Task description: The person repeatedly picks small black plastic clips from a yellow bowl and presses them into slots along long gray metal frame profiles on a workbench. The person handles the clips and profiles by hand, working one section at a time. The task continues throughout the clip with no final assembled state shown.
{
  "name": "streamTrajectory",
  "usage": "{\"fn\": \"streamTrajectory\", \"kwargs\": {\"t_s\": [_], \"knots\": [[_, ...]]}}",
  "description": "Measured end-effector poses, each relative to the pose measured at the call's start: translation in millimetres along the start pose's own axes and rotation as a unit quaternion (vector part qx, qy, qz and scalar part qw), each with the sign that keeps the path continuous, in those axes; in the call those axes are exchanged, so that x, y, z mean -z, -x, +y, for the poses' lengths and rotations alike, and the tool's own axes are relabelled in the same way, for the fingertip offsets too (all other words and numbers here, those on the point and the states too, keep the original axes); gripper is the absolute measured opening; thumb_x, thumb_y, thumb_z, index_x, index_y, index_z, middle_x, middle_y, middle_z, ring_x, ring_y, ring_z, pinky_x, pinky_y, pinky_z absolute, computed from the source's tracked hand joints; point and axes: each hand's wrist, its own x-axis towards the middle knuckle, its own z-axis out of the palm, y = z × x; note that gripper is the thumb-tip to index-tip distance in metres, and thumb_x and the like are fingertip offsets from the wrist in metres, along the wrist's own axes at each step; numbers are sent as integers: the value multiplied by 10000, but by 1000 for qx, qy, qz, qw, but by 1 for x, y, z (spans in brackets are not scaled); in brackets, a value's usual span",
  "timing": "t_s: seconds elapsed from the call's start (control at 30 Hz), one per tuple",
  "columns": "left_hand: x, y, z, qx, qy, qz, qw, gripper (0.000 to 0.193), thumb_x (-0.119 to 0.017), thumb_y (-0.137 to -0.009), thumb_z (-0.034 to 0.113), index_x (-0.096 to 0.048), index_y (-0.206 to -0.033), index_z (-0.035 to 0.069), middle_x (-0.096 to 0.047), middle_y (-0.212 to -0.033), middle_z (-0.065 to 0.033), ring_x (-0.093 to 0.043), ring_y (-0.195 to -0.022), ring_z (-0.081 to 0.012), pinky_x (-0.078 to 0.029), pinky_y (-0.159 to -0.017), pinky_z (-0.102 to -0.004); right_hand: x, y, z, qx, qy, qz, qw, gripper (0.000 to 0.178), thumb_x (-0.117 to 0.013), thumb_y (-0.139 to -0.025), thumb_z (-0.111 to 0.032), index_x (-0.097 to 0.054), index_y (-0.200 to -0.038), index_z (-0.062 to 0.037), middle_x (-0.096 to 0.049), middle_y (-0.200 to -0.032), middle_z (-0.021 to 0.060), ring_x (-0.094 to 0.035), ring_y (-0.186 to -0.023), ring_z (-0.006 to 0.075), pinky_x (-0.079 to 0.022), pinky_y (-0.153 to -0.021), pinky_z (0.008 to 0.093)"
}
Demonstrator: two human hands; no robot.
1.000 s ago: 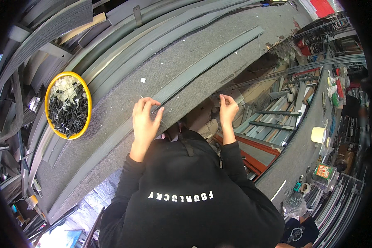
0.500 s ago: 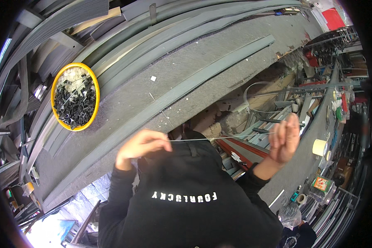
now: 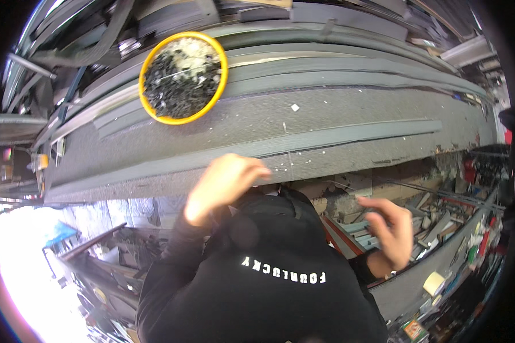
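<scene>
My left hand [image 3: 226, 184] is over the near edge of the workbench [image 3: 349, 106], close to a long grey strip [image 3: 326, 137] lying along it. Its fingers are bent and pressed together, slightly blurred, and whatever they might grip cannot be made out. Lower and to the right, my right hand [image 3: 392, 231] hangs in front of my dark sweater with thumb and fingers apart, and nothing shows between them. A round yellow-rimmed basin [image 3: 225, 74] on the bench holds many small black pieces and some whitish ones.
Long grey profiles [image 3: 383, 66] are stacked along the back of the bench. Small white scraps [image 3: 295, 107] dot its top. Offcuts and red-brown lengths lie below at the right, near a roll of pale tape [image 3: 434, 284]. Metal frames stand at the lower left.
The view has turned, shifting the basin right and up. A thin pale strand stretched between my hands earlier; it no longer shows. My right hand has dropped, its fingers spread.
</scene>
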Motion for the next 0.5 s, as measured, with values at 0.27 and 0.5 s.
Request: {"fn": "streamTrajectory", "kwargs": {"t_s": [0.27, 0.5], "knots": [[7, 19, 15, 7, 111, 66, 992, 220, -621, -937, 213, -720, -876, 27, -703, -785, -142, -701, -762, -307, -517, -683, -381, -95, -80, -10, 91, 5, -147, 985, 142, -729, -864, -102, -740, -931, 23, -690, -708, 113, -639, -591, 160, -493, -574, 279], [2, 26, 17, -24, 47, 94, 994, 211, -641, -928, 233, -721, -882, 43, -699, -766, -131, -683, -736, -327, -508, -657, -404, -114, -97, -14, 172, 29, -203, 963, 371, -805, -811, -240, -707, -1039, 36, -719, -795, 123, -672, -633, 166, -498, -586, 311]]}}
